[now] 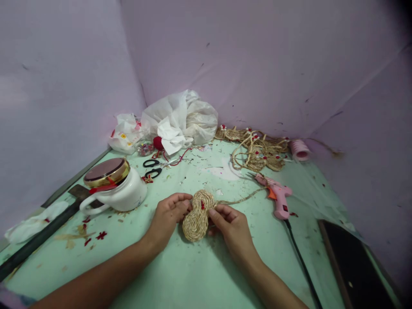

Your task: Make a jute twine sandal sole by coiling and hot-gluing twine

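A figure-eight piece of coiled jute rope (198, 214) lies on the green table (199, 270) in front of me, with a small red bit at its centre. My left hand (169, 216) grips its left edge with curled fingers. My right hand (230, 225) pinches its right edge, where a loose jute strand (240, 201) trails off towards the pink glue gun (279, 198).
A white jar with a gold lid (112, 186) stands at left beside a dark bar (38, 238). Black-handled scissors (154, 168), white plastic bags (180, 118), a jute pile (257, 152), a pink spool (299, 150) lie behind. A dark board (354, 266) is at right.
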`<state>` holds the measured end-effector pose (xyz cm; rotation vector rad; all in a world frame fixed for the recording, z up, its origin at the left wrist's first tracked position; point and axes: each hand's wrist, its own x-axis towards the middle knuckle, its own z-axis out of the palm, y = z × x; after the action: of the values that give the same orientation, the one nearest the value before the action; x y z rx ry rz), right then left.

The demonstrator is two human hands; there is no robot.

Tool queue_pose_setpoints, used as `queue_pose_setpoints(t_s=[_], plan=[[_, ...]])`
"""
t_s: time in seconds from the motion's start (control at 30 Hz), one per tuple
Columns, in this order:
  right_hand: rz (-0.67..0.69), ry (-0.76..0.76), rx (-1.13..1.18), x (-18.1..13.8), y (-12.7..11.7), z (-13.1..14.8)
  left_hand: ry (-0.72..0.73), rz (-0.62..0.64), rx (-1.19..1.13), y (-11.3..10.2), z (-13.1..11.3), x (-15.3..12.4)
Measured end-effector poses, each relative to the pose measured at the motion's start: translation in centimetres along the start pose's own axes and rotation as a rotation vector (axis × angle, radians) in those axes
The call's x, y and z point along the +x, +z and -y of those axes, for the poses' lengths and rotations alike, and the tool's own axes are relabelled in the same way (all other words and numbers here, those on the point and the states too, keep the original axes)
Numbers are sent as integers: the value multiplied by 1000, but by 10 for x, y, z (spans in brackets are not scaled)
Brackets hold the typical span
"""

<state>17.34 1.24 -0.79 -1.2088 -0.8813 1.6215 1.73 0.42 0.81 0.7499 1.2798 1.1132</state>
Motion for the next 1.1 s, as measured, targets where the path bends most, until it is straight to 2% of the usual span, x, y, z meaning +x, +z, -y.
queue_pose_setpoints(t_s=[0.17, 0.43, 0.9, 1.1], plan=[[20, 105, -152, -4, 0, 2, 11, -3, 122, 1, -5, -2], [36, 167, -213, -5, 1, 7, -5, -11, 108, 5, -5, -5], [42, 133, -275, -6, -1, 6, -21, -10, 138, 6, -4, -4], [116, 11, -376, -6, -6, 11, 31, -5, 166, 5, 1, -4]])
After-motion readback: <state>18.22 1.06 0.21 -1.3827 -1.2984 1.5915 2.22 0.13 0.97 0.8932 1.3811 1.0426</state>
